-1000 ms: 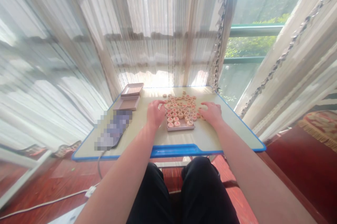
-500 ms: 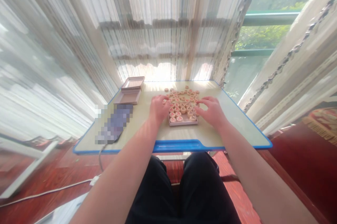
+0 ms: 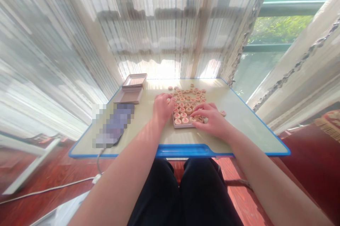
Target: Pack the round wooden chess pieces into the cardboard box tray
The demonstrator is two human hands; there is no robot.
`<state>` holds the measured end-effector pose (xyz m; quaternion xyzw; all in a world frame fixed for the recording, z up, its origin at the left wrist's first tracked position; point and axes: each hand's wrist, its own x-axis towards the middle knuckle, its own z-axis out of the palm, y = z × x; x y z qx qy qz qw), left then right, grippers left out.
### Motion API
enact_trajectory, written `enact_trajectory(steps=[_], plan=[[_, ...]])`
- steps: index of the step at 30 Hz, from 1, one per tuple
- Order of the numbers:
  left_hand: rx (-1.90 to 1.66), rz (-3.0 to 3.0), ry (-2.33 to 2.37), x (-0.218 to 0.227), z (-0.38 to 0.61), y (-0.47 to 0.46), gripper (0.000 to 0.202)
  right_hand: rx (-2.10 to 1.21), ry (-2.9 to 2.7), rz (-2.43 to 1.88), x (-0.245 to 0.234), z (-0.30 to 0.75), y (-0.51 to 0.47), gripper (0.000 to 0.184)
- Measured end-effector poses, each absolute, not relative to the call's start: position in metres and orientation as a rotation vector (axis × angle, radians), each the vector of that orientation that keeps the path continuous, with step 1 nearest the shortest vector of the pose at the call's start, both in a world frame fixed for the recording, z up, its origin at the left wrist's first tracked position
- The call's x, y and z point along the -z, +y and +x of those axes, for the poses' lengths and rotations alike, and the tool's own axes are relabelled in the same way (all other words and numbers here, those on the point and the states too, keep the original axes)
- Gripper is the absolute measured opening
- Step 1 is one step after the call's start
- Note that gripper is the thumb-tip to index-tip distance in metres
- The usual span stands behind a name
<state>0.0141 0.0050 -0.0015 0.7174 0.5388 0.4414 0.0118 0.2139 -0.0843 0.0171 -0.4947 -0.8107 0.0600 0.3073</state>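
Observation:
A shallow box tray (image 3: 183, 126) holds rows of round wooden Chinese chess pieces (image 3: 185, 120) with red and dark characters. My left hand (image 3: 162, 108) is at the tray's upper left, its fingers curled around a Chinese chess piece (image 3: 168, 101) that shows in part. At the tray's lower right corner, my right hand (image 3: 211, 119) has thumb and fingers closed about a Chinese chess piece (image 3: 199, 120), beside another lying in the tray. The hand covers the tray's right side. Behind the tray, loose Chinese chess pieces (image 3: 187, 91) are spread on the table.
The cream table (image 3: 148, 130) has a blue edge and a blue front trough (image 3: 183, 151). Two open box parts (image 3: 129, 95) lie at the back left, above a pixelated dark flat object (image 3: 117, 123) with a cable. One stray piece (image 3: 223, 113) lies right of my right hand.
My right hand has moved from beyond the tray's right edge down and inward to its lower right corner, with a piece. My left hand stays by the upper left. The view has shifted slightly.

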Motion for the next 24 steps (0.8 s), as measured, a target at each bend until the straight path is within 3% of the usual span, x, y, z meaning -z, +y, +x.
enact_trajectory(steps=[24], plan=[[-1.284, 2.251, 1.733, -0.0013, 0.0154, 0.0044, 0.020, -0.117, -2.240, -1.263, -0.0173, 0.2215, -0.0879, 0.018]])
